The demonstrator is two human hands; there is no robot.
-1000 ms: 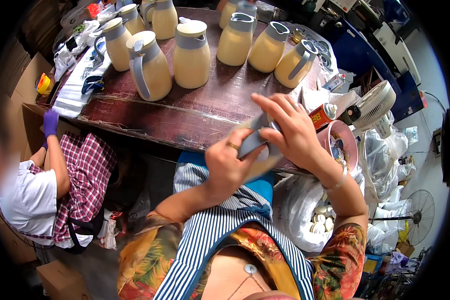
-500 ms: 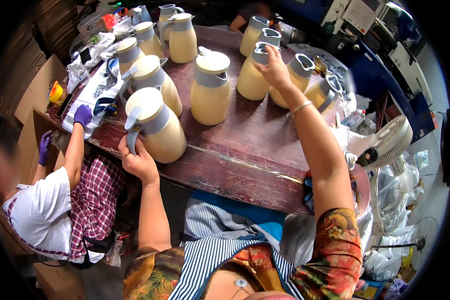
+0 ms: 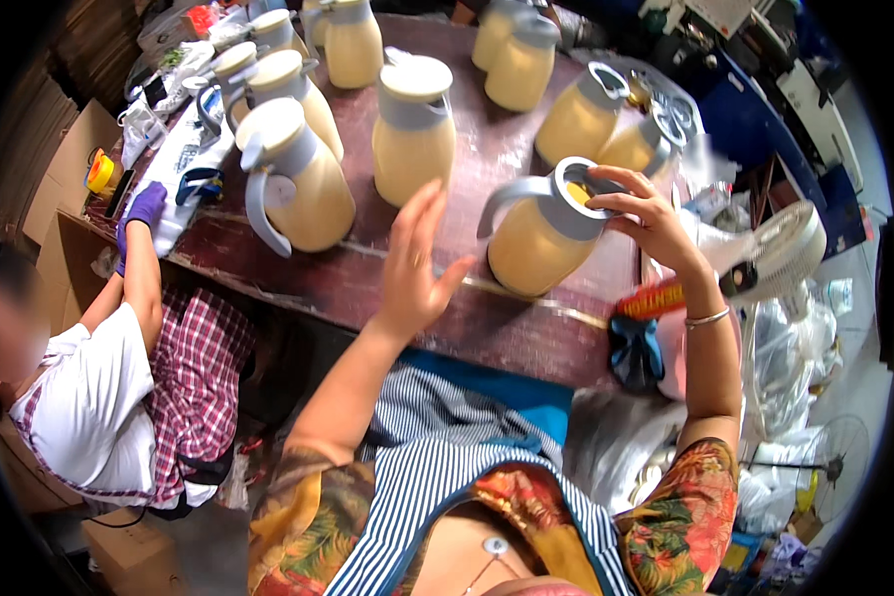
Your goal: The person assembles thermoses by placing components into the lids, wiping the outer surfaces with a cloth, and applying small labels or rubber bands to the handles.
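Note:
Near the front of the table stands a cream thermos jug [image 3: 536,253] with a grey collar, its mouth uncovered and its handle toward the left. My right hand [image 3: 651,221] grips its rim, with fingertips at the opening. My left hand [image 3: 414,273] hangs in the air left of this jug, fingers spread, holding nothing. Just beyond it is a lidded jug [image 3: 413,149]. A second lidded jug [image 3: 313,204] stands at the front left, its handle turned toward me. Two lidless jugs [image 3: 578,117] [image 3: 641,142] stand behind my right hand.
More jugs [image 3: 353,45] line the far side of the dark red table [image 3: 457,343]. At left, a person in purple gloves [image 3: 147,207] works beside an open cardboard box [image 3: 74,253]. A white fan [image 3: 780,253] and plastic bags [image 3: 780,368] are on the right.
My right hand has brought a lidless jug from the far right to the front of the table. My left hand has let go of the front-left jug's handle and moved right.

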